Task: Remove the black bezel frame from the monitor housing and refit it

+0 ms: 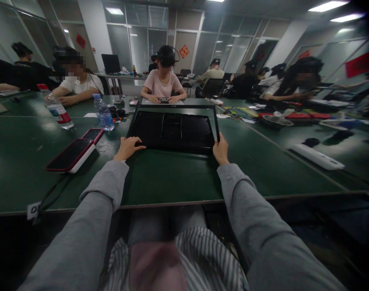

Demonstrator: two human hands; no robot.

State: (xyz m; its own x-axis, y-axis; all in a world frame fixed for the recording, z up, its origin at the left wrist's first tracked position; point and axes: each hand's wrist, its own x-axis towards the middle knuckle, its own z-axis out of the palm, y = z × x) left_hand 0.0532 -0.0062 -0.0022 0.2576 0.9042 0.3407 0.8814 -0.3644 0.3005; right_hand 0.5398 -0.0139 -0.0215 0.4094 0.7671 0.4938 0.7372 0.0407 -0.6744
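Sleeves (96, 210) first, grey and bunched above the wrists, and we follow them over the green table (172, 178) to where the work is! Here's the left hand (126, 148) on the near left corner of a black panel (145, 129), thumb and forefinger apart; whether its hidden fingers grip below, we can't tell. Across from it, the right hand (221, 150) is closed on the side bar of a thin black frame (217, 123), right by the panel's near right corner. Panel and frame sit straight ahead of us, spanning both hands, and look at that gap along the right side! Our call: match the pressure left and right, hold by the edges, and keep the frame level, because a bar this slim could well flex if one side leads. Off to the left stands a blue-capped bottle (105, 116), near but not touching, so we'd leave that side some elbow room. Then the far bar, showing past the panel's back edge, the one we'd watch for skew, with a person (162, 83) in a pink top sitting opposite
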